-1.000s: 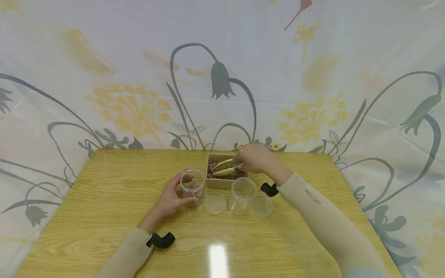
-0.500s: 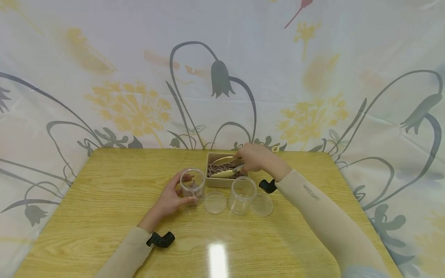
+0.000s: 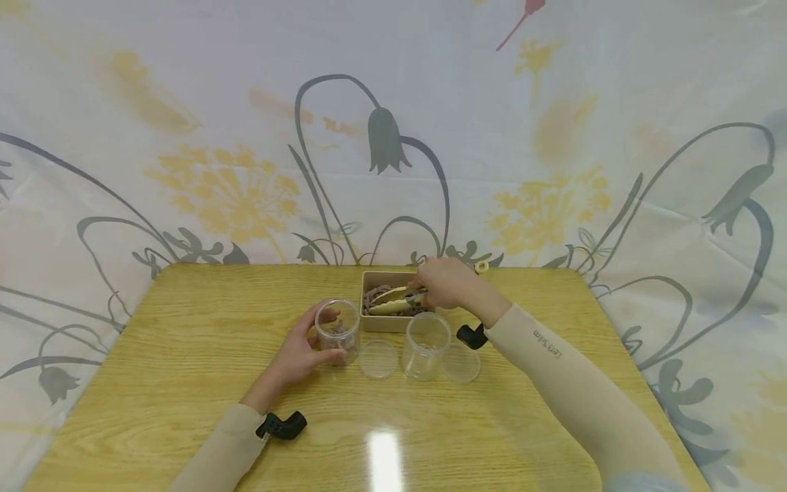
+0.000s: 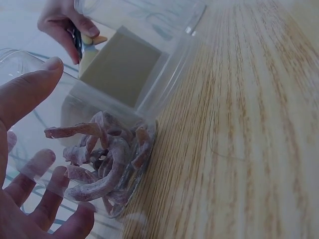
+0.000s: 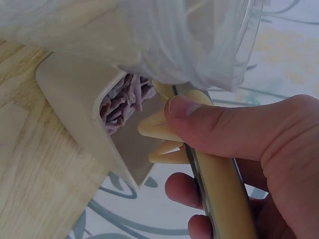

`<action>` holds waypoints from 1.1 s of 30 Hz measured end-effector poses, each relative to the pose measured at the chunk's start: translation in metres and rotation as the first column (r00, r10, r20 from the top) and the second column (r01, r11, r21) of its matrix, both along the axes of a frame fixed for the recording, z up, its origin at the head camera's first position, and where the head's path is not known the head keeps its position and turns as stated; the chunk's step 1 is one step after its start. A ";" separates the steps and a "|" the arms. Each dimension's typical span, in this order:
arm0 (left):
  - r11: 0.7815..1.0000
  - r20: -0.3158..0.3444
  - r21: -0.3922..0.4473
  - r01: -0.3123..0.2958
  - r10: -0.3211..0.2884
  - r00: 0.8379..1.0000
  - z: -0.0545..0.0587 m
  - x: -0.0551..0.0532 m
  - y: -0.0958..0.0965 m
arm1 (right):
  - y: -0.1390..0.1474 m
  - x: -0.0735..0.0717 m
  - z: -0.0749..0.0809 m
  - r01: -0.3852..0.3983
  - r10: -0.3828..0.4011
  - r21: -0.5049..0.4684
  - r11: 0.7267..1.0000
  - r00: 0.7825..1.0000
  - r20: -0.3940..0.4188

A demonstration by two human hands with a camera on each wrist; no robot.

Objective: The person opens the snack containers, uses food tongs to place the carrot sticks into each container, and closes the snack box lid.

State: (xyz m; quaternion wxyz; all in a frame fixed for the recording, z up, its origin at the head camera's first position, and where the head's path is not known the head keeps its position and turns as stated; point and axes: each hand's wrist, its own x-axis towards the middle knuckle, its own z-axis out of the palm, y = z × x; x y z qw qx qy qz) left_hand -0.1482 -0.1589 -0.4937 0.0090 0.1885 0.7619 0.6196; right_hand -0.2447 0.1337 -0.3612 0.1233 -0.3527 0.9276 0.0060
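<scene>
Right hand (image 3: 451, 281) grips pale-yellow tongs (image 3: 387, 307) by the handle, their tips inside a beige box (image 3: 387, 324) at the frame's centre; left hand (image 3: 300, 357) curves its fingers round a clear jar (image 3: 350, 346) just left of it.

On the bench (image 3: 326, 424) are two jars, two clear lids, one box and one pair of tongs. The second jar (image 3: 423, 359) stands at centre right, its rim overlapping the box's lower-right corner; the right hand hides the upper-right one. One round lid (image 3: 378, 359) lies between the jars, another lid (image 3: 462, 363) to the right. Purplish strips (image 5: 122, 102) fill the box, more (image 4: 109, 169) the held jar's bottom, too tangled to count.
</scene>
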 end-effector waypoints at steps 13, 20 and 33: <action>1.000 -0.035 -0.008 -0.004 0.004 0.999 -0.002 0.000 -0.001 | 0.018 0.000 0.005 0.014 -0.016 -0.067 0.998 0.999 -0.035; 1.000 -0.018 -0.029 -0.012 0.011 1.000 -0.003 0.000 -0.002 | 0.030 -0.002 0.012 0.040 -0.045 -0.127 0.991 0.999 -0.031; 0.999 -0.038 -0.036 -0.010 0.008 0.999 -0.003 0.000 -0.003 | 0.040 0.000 0.028 0.071 -0.080 -0.163 0.984 0.996 -0.049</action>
